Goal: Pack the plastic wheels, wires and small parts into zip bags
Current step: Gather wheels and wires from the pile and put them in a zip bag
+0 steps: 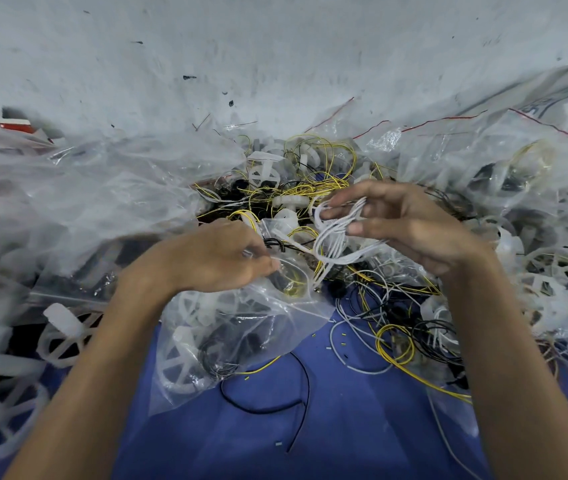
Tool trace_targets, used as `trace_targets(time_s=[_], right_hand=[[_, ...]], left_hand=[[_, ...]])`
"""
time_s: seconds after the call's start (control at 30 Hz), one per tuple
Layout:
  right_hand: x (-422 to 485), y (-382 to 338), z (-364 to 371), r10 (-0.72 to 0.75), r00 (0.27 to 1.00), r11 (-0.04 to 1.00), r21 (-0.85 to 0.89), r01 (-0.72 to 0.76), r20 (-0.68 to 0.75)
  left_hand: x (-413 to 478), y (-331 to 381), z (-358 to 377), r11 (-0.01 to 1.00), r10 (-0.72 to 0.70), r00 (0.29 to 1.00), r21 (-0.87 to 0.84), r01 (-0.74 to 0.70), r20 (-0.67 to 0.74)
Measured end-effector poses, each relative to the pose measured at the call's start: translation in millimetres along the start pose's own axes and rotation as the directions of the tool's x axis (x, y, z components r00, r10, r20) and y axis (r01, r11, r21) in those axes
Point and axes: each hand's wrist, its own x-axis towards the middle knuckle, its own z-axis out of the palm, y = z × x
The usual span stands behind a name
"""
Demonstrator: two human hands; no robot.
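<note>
My left hand (220, 258) pinches the open mouth of a clear zip bag (241, 327) that lies on the blue surface. White plastic wheels and dark wires show through the bag. My right hand (403, 223) holds a looped bundle of white wires (336, 233) between thumb and fingers, just right of the bag's mouth. Behind both hands lies a tangled heap of yellow, black and white wires (310, 188) mixed with loose white wheels.
Filled clear zip bags (483, 174) pile up on the right and more bags (67, 202) on the left. Loose wheels (64, 337) lie at the lower left. A black wire (296, 393) curls on the blue surface (362, 427). A white wall rises behind.
</note>
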Motion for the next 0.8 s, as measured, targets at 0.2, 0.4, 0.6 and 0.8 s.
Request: trace_targets(time_s=[0.2, 0.4, 0.6, 0.8], right_hand=[[4.7, 4.9, 4.6, -0.025, 0.995, 1.000, 0.005, 0.026, -0.101], [8.3, 11.5, -5.2, -0.065, 0.921, 0.964, -0.264, -0.042, -0.384], [6.3, 12.9, -16.0, -0.060, 0.831, 0.942, -0.307, -0.135, -0.552], [5.4, 4.6, -11.1, -0.066, 0.877, 0.985, -0.172, -0.019, -0.476]], left_hand=[[-1.5, -0.9, -3.4, 1.000, -0.006, 1.000, -0.017, 0.006, -0.006], [-4.1, -1.6, -7.2, 0.999, -0.001, 0.999, -0.039, -0.001, -0.051], [-6.1, 5.1, -11.9, 0.992, -0.061, 0.972, -0.120, 0.035, -0.225], [-10.7, 12.0, -17.6, 0.983, -0.121, 0.946, -0.170, 0.072, -0.299]])
